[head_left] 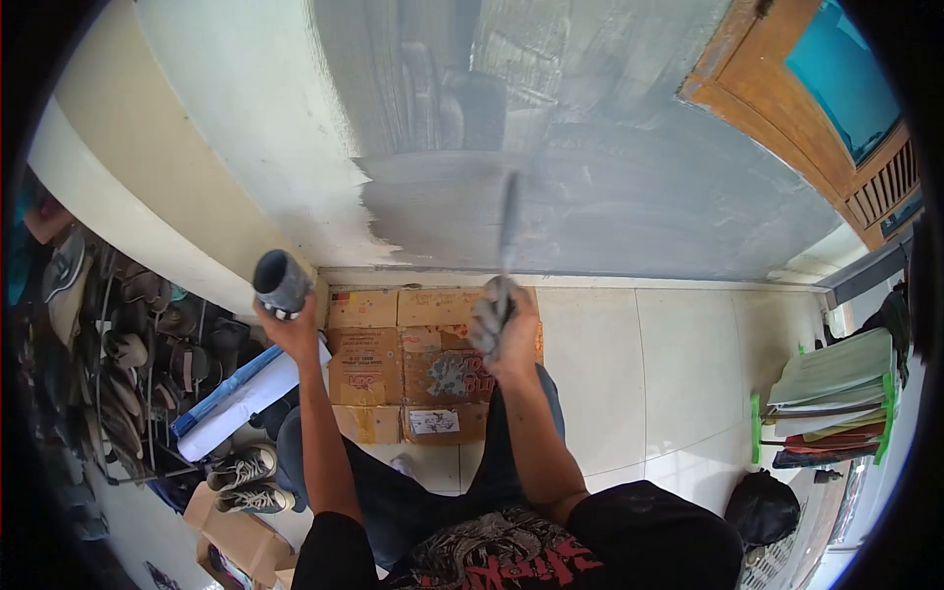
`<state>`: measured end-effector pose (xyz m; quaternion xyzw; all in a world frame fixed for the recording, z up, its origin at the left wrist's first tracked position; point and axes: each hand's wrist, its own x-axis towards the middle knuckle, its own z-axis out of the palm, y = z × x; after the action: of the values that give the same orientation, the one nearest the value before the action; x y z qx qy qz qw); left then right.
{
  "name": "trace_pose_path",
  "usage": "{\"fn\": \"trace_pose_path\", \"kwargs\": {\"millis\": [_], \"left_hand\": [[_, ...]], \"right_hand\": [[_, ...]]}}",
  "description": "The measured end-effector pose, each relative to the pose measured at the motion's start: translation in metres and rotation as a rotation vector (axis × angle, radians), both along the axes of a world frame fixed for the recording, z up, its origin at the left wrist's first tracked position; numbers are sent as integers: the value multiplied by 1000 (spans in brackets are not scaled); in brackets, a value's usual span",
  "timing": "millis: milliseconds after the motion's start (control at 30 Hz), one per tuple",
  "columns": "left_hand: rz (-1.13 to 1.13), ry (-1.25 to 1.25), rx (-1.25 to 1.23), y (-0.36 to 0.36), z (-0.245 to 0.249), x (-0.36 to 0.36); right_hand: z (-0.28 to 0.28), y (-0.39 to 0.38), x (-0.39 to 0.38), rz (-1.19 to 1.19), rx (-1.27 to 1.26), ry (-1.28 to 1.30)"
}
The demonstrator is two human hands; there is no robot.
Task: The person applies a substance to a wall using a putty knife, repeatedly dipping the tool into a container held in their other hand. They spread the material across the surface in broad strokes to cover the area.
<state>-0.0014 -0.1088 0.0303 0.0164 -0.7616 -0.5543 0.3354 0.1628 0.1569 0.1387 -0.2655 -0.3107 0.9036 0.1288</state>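
Observation:
My left hand (292,328) is wrapped round a dark, paint-smeared cup (282,281), held tilted with its opening up, in front of the pale wall edge. A brush (508,221), blurred by motion, points up from my right hand (506,329), whose fingers are closed round its handle and look stained grey. Behind the brush rises a wall (610,197) with streaky grey paint; its left part is still whitish with a ragged paint border. Whether the brush tip touches the wall I cannot tell.
Flattened cardboard (366,359) covers floor tiles between my knees. At the left stand a shoe rack (147,334), rolled sheets (241,393), sneakers (251,482) and an open box (231,536). A wooden window frame (772,84) is upper right; a cloth rack (831,398) and black bag (763,508) stand right.

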Motion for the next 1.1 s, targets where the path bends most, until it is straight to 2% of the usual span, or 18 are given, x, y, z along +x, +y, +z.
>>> {"fn": "trace_pose_path", "kwargs": {"millis": [100, 167, 233, 300, 333, 400, 500, 533, 600, 667, 733, 767, 800, 867, 933, 967, 1033, 1100], "left_hand": [[-118, -17, 82, 17, -14, 30], [-188, -74, 101, 25, -15, 57], [-266, -142, 119, 36, -13, 79], [-315, -169, 203, 59, -10, 107], [-420, -276, 319, 61, -24, 111], [-446, -296, 332, 68, -42, 133], [-492, -344, 319, 81, -64, 169], [-536, -372, 295, 83, -71, 173], [-590, -365, 182, 81, -87, 185], [-654, -358, 81, 77, -103, 197], [-727, -502, 231, 72, -112, 203], [-752, -509, 229, 72, -112, 202], [-748, -514, 161, 69, -110, 206], [-775, -540, 96, 64, -119, 208], [-819, -513, 45, 57, -137, 205], [-844, -529, 54, 55, -145, 207], [-887, -519, 34, 54, -158, 200], [-928, -513, 31, 53, -179, 191]], "right_hand": [[6, 42, -12, -274, 38, 58], [3, 73, -29, -318, 88, 153], [-6, 82, -66, -431, 76, -4], [-13, 56, -87, -297, 230, 19], [-17, 37, -96, -184, 281, 9], [18, -1, -93, 166, 173, -12], [36, -46, -100, 449, 94, 38], [37, -52, -94, 443, 80, 54], [32, -61, -79, 591, 94, 150], [17, -46, -51, 589, 23, 265], [29, -11, -4, 384, 19, 164], [2, 4, -8, 90, 179, 10], [-20, 34, 4, -36, 282, 19], [-11, 94, 15, -306, 110, 77], [-24, 159, 13, -382, 181, 119], [-19, 163, 6, -403, 194, 100], [1, 158, -12, -342, 231, -50], [-8, 117, -43, -346, 269, -53]]}}
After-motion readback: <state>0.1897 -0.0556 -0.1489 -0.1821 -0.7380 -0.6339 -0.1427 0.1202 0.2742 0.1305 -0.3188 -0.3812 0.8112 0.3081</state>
